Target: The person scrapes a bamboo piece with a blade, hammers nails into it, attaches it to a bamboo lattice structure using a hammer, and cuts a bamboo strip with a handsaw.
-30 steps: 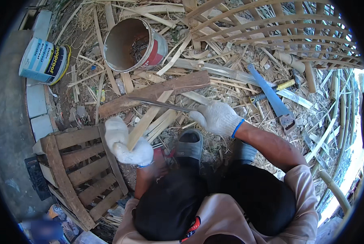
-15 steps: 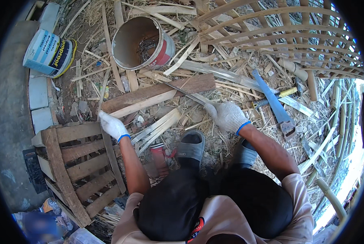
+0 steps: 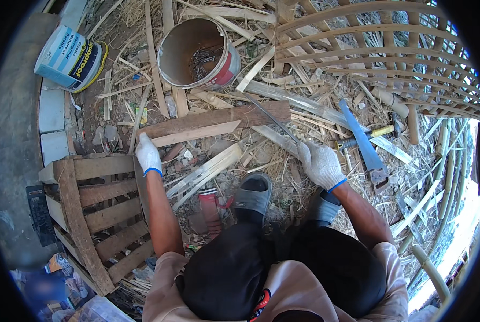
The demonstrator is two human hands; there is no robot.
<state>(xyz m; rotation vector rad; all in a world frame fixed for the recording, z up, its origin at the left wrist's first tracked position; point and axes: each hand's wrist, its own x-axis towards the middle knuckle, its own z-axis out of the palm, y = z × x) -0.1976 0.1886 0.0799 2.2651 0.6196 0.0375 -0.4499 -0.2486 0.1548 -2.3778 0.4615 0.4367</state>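
My left hand, in a white knit glove with a blue cuff, is closed at the left end of a pale wooden strip. This strip lies along the near edge of a dark brown board. In my right hand, gloved the same way, is a long thin metal tool. It slants up and left across the board's right part, its far end near the bucket. My glove hides the grip, and I cannot tell whether it is a blade or a bar.
Beyond the board stands a bucket with nails inside. A handsaw and a yellow-handled hammer lie right of my right hand. A slatted wooden crate is at left, a blue-white tub farther off, a woven bamboo frame far right.
My right hand has moved right and slightly nearer me, drawing the metal tool away from the wood's middle. My left hand stays at the strip's end. The whole view has shifted a little.
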